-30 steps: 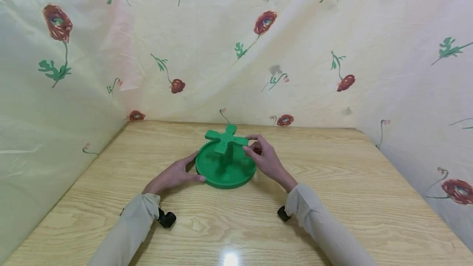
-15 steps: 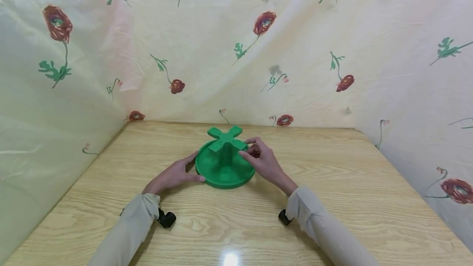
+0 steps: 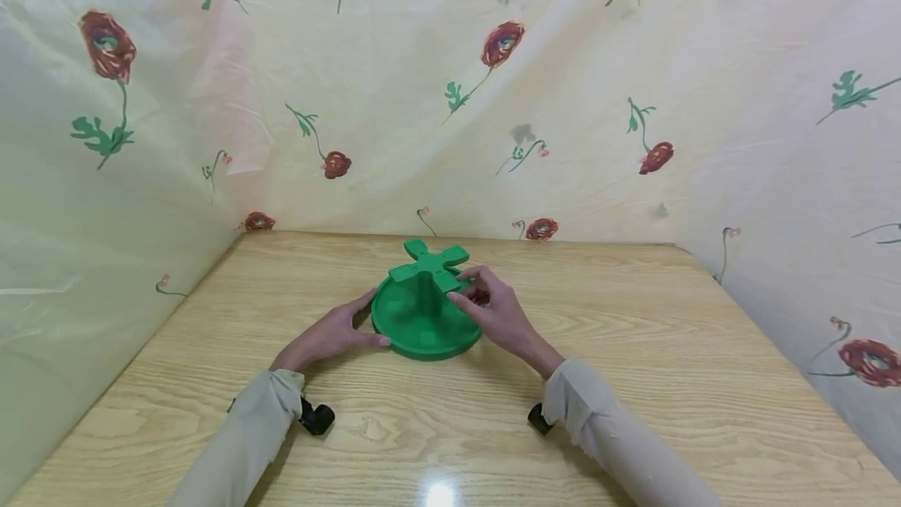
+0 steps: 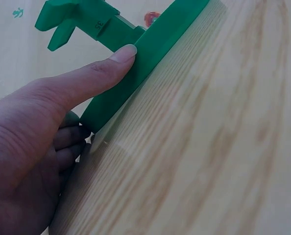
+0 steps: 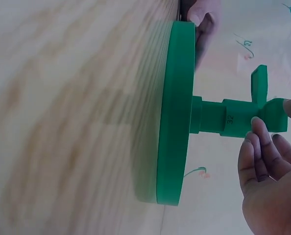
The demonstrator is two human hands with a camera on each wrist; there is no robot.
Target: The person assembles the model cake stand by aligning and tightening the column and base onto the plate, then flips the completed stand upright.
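A green round base (image 3: pixel 394 323) with a raised rim lies on the table. From its middle rises a post (image 5: pixel 211 117), marked 32 in the right wrist view and 35 in the left wrist view. On top sits a green four-armed cross (image 3: pixel 428 263). My left hand (image 3: pixel 339 332) grips the base's left rim, its thumb (image 4: pixel 121 55) on the near side and its fingers round the far side. My right hand (image 3: pixel 501 318) pinches the cross's near right arm, thumb on top and fingers (image 5: pixel 268 152) below, close to the post.
The wood-grain table (image 3: pixel 394 429) stretches out all round the base. Behind and at both sides hangs pale sheeting (image 3: pixel 394 100) printed with red flowers. Black wrist cameras (image 3: pixel 318 418) sit under both sleeves (image 3: pixel 239 436).
The cross has turned clockwise as seen from above, its right arm swinging toward the front with my right hand following a little leftward. The base and my left hand stay put.
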